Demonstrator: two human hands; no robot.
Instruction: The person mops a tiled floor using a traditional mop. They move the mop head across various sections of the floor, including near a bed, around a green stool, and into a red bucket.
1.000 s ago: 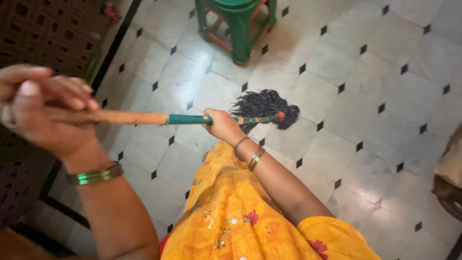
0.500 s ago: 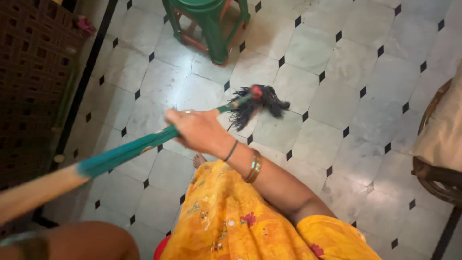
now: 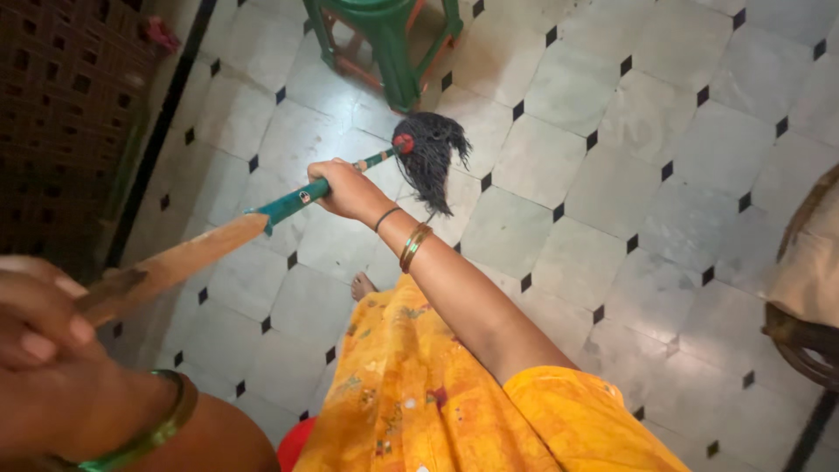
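Gripping: right hand (image 3: 345, 188) closed around mop handle (image 3: 262, 218) on its green part; left hand (image 3: 39, 319) closed on the wooden end.
Mop head (image 3: 428, 157): 1, dark strands, on floor (image 3: 612, 175) just beside green stool (image 3: 384, 44).
Room: open tiles right; brown lattice (image 3: 61, 105) at left edge.
Bangles: 3 right wrist, 1 left.

Pale tiled floor (image 3: 682, 149) (black diamond insets), green stool (image 3: 384, 35).
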